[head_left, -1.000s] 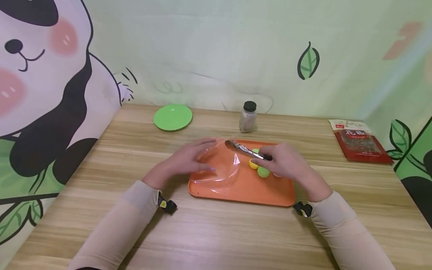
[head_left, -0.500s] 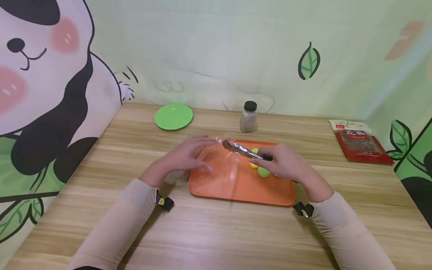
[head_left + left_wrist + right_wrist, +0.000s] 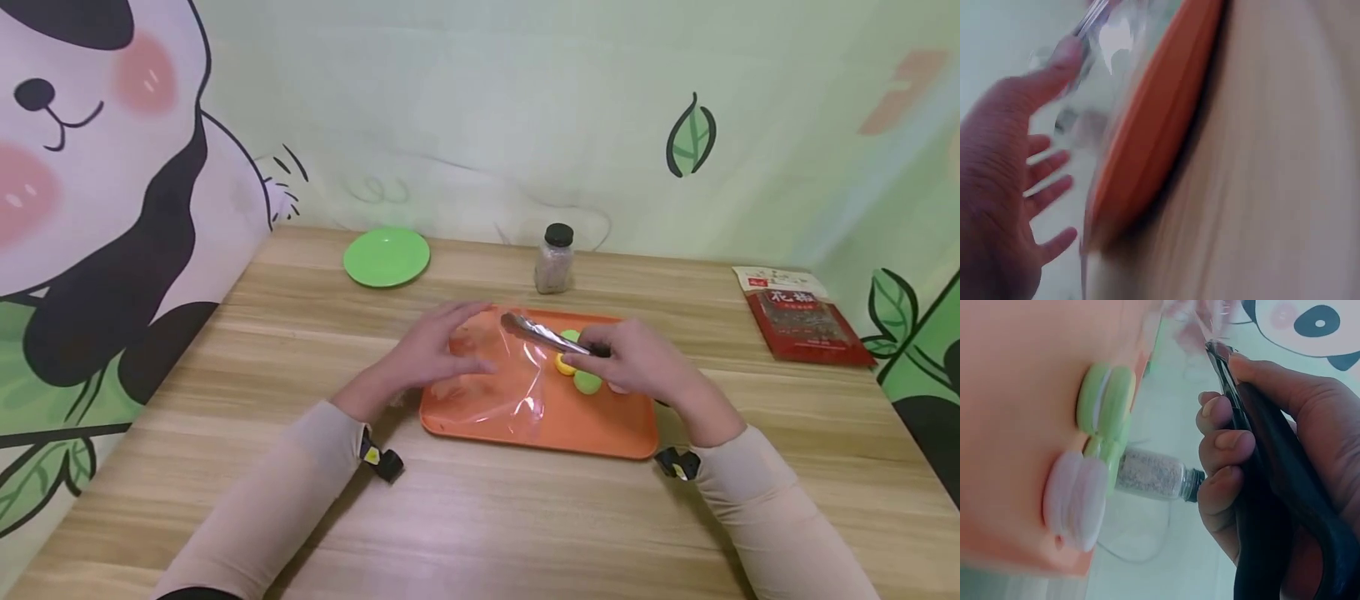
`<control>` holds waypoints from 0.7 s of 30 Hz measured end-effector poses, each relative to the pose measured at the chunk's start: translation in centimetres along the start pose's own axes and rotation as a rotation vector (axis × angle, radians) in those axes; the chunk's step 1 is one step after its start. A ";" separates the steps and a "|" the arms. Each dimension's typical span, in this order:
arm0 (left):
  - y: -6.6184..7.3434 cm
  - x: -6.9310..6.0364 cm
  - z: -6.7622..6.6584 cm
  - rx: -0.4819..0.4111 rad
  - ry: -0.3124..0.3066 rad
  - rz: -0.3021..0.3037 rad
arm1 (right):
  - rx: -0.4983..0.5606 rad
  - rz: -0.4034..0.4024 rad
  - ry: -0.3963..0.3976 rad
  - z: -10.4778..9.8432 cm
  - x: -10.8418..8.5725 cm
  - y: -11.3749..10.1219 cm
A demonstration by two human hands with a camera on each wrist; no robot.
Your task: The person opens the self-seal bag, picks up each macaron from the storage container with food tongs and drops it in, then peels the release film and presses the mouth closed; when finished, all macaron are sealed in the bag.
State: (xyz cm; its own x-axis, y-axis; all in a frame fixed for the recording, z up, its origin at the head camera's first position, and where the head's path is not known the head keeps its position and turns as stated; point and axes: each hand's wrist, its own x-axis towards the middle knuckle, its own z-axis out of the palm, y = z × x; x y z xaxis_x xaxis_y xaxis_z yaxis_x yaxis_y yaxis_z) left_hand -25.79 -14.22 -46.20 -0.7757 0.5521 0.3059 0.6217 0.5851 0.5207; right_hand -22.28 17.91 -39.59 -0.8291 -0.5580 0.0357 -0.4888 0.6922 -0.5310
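My right hand grips the black handles of metal tongs, whose tips reach left over a clear plastic bag. The bag lies across the left half of an orange tray. My left hand is at the tray's left side by the bag, fingers spread and thumb apart; whether it touches the film is unclear. Under the right hand sit a yellow macaron, a green macaron and another green one. A pink macaron shows in the right wrist view, mostly hidden by the hand in the head view.
Behind the tray stands a glass jar with a black lid. A green plate lies at the back left, and a red and white packet at the far right. A painted wall closes off the table's back edge.
The clear bag has shifted and crumpled over the tray, its folds changing shape. My left hand has moved slightly right, fingers still spread. The right hand and tongs have barely moved.
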 end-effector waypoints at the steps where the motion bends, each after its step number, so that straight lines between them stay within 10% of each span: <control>1: 0.6 0.2 0.3 -0.009 0.020 0.017 | -0.003 -0.015 0.005 0.1 0.0 0.0; 9: 1.3 0.6 1.2 -0.056 0.161 0.028 | 0.023 -0.076 0.015 0.6 0.0 0.0; 18: 0.4 0.0 1.6 0.068 -0.105 -0.046 | 0.015 -0.043 0.053 0.4 -0.1 0.6; 21: 1.1 0.1 1.6 0.169 -0.094 -0.072 | 0.000 -0.050 0.042 0.5 0.0 0.8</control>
State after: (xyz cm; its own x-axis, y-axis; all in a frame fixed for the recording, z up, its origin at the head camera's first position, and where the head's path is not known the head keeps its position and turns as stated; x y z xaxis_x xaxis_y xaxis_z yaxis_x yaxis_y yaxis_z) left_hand -24.98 -12.58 -46.89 -0.8101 0.5537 0.1926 0.5806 0.7120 0.3949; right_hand -22.57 18.26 -40.46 -0.8144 -0.5720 0.0976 -0.5295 0.6639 -0.5281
